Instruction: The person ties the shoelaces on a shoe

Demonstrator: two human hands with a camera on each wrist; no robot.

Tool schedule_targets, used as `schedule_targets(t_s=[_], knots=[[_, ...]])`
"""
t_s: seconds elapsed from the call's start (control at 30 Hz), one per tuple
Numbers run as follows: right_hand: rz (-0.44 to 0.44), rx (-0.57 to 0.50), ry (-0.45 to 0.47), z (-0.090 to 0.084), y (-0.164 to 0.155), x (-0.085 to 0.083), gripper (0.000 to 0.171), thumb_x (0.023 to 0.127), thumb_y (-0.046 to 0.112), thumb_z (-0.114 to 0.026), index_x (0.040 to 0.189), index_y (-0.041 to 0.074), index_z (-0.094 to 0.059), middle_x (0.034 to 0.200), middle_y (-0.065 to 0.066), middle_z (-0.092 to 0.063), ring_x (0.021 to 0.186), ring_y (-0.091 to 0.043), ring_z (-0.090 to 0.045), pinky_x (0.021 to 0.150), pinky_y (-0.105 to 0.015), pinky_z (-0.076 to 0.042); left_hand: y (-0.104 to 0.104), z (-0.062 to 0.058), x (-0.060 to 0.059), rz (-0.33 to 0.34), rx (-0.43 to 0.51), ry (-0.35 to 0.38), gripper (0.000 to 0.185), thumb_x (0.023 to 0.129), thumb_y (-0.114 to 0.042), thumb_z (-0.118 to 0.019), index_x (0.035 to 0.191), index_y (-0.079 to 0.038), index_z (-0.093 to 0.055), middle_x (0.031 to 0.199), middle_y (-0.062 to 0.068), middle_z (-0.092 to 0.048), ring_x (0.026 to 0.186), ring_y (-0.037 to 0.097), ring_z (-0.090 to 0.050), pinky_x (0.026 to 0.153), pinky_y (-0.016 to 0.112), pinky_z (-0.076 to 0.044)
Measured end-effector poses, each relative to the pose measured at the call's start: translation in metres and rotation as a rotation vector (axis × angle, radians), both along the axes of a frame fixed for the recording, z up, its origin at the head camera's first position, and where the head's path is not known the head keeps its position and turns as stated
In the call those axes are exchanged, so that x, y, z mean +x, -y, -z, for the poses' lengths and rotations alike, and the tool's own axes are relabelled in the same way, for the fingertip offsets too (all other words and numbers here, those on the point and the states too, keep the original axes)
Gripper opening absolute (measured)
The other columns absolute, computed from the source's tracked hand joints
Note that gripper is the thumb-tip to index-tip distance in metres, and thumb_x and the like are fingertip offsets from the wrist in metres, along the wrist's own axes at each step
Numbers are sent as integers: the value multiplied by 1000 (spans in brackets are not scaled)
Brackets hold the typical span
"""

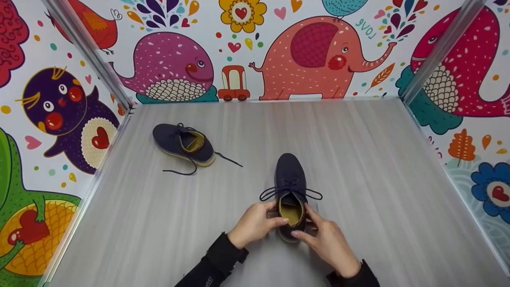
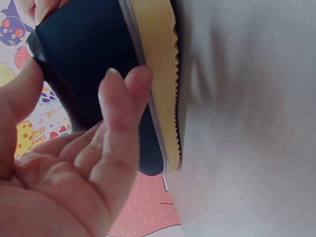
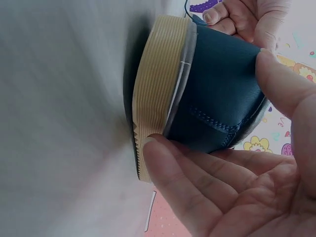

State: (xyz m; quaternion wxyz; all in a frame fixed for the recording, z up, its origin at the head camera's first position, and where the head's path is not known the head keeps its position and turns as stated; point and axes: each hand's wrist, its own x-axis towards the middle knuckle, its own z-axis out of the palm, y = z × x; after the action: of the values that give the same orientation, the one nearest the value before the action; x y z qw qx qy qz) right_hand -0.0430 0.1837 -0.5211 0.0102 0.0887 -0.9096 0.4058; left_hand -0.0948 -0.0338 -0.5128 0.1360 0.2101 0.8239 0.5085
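A navy lace-up shoe (image 1: 290, 175) with a yellow sole stands on the grey table, toe pointing away from me, its laces tied in a bow. Both hands hold its heel end. My left hand (image 1: 275, 220) grips the left side, thumb over the collar. My right hand (image 1: 307, 224) grips the right side and the heel. In the left wrist view the left hand (image 2: 74, 98) has its thumb and curled fingers against the navy upper (image 2: 89, 49). In the right wrist view the right hand (image 3: 212, 113) pinches the heel (image 3: 217, 84) between thumb and fingers. A second matching shoe (image 1: 183, 144) lies at the back left, laces loose.
The grey wood-grain table (image 1: 378, 179) is boxed in on three sides by walls (image 1: 310, 56) printed with bright cartoon animals, with metal posts (image 1: 95, 59) at the corners. The loose laces (image 1: 229, 159) of the far shoe trail over the table.
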Motion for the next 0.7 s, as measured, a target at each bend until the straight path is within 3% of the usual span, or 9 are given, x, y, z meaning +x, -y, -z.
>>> schedule_targets(t_s=[0.4,0.6,0.7], knots=[[-61,-53,45,-3,-24,-43,82,82,30,-81,144,-8,-43,122,-20,-65,98,-27,-69,84,-43,-54,-24,1,-34,-29,-24,-6,39,92,-27,-72,126,-6,-66,117,6,-70,107,13,-64,86,30,-51],[-78,-51,38,-5,-37,-70,79,83,24,-81,144,-7,-43,118,-21,-67,101,-28,-68,87,-44,-52,-41,-5,-58,-53,-64,24,34,93,-25,-72,120,-4,-68,109,6,-71,82,10,-63,72,26,-51],[-85,-22,37,-6,-43,-83,79,85,23,-80,145,-8,-40,122,-24,-64,106,-32,-65,91,-46,-50,-49,-6,-70,-74,-82,24,32,93,-25,-72,117,-4,-69,105,3,-71,79,9,-61,72,26,-50]])
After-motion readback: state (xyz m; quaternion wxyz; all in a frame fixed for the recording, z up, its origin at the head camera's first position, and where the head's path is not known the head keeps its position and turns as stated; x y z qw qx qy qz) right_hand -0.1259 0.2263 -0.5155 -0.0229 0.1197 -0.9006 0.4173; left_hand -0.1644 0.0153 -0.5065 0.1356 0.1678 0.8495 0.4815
